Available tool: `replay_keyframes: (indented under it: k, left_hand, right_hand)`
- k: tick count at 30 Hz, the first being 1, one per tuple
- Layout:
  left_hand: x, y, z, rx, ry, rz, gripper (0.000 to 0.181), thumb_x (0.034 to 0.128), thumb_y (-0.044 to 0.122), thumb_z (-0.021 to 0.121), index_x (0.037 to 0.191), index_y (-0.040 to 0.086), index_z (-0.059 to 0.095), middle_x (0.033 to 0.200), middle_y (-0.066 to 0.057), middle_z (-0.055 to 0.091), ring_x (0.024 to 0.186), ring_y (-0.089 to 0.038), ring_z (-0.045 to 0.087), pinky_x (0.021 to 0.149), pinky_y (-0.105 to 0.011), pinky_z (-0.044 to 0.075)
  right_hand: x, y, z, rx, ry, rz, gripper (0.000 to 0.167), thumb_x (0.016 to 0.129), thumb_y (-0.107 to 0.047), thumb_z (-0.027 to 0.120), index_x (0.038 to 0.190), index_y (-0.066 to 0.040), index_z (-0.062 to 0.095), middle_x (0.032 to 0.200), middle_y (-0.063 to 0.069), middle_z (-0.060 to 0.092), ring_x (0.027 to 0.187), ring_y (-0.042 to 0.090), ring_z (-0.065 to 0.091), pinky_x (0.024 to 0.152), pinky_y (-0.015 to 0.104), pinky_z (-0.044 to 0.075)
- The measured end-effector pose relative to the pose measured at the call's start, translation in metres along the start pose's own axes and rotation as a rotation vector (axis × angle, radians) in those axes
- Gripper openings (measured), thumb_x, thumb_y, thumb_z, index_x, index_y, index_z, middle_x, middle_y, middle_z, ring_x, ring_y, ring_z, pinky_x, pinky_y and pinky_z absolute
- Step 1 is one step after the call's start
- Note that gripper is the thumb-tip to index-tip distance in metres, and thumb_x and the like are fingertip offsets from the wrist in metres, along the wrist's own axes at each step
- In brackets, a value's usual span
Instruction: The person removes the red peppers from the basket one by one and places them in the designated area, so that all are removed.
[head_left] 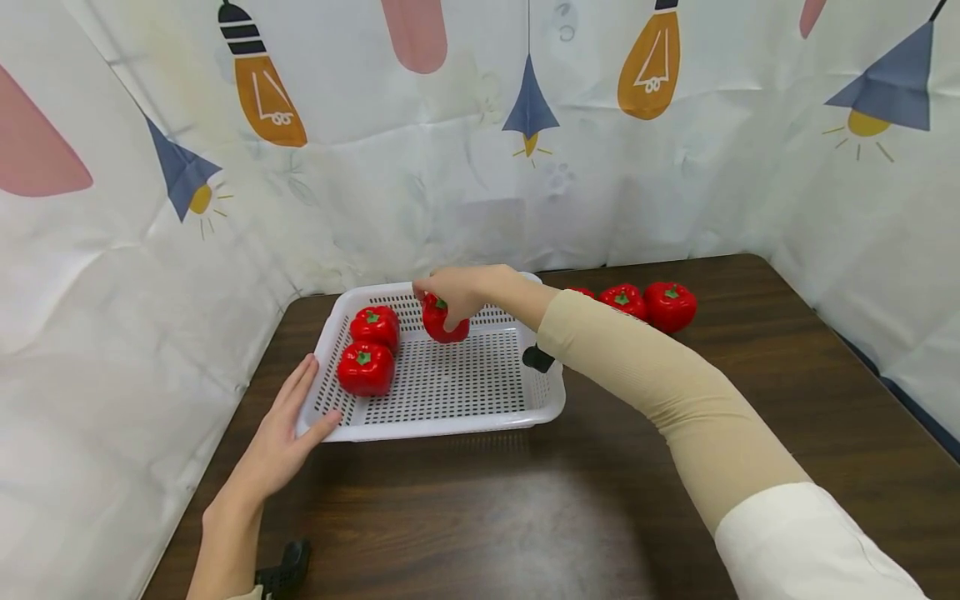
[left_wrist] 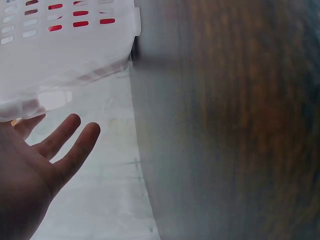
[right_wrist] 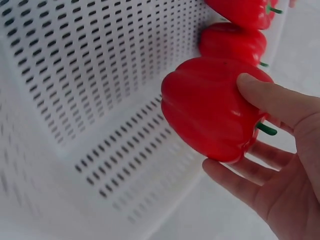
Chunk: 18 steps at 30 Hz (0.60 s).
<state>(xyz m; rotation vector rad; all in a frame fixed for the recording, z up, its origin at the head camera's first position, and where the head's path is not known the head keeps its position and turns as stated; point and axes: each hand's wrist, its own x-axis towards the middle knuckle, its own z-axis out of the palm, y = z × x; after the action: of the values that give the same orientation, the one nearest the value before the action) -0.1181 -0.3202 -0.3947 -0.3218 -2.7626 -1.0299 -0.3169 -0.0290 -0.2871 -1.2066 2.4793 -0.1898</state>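
Note:
A white perforated plastic basket [head_left: 450,429] stands on the table. My right hand [head_left: 461,292] holds a red bell pepper [right_wrist: 215,107] with a green stem inside it, toward the far side, thumb on one side and fingers on the other. Two more red bell peppers, a nearer one [head_left: 366,369] and a farther one [head_left: 375,326], sit against the basket's left side. My left hand [head_left: 281,442] rests at the basket's near left corner, its thumb over the rim and its fingers extended along the left edge. In the left wrist view, several of its fingers [left_wrist: 80,150] are spread apart.
Right of the basket, more red bell peppers [head_left: 670,307] lie at the back of the dark wooden table [head_left: 750,400], one partly hidden by my right arm. A white patterned sheet [head_left: 465,192] hangs behind and along both sides.

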Motion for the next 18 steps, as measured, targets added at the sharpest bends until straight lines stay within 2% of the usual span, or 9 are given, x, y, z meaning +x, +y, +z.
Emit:
replay_keyframes:
  k: [8,18]
  left_hand:
    - [0.000,0.000,-0.001,-0.001,-0.002,0.001,0.089,0.0939,0.029,0.073,0.165,0.012,0.021,0.171,-0.008,0.013,0.149,-0.045,0.023,0.105,-0.076,0.031]
    - [0.000,0.000,-0.001,-0.001,-0.004,0.000,0.089,0.0944,0.029,0.072,0.165,0.012,0.021,0.171,-0.009,0.014,0.148,-0.046,0.025,0.104,-0.076,0.032]
  right_hand:
    - [-0.035,0.008,-0.014,-0.016,0.057,-0.060,0.068,0.088,-0.019,0.082,0.146,-0.014,0.045,0.133,0.005,0.052,0.123,0.022,0.048,0.086,0.033,0.057]
    - [-0.090,0.027,-0.025,0.036,0.141,-0.098,0.070,0.083,-0.018,0.086,0.141,-0.016,0.047,0.133,0.004,0.054,0.122,0.020,0.049,0.089,0.034,0.057]
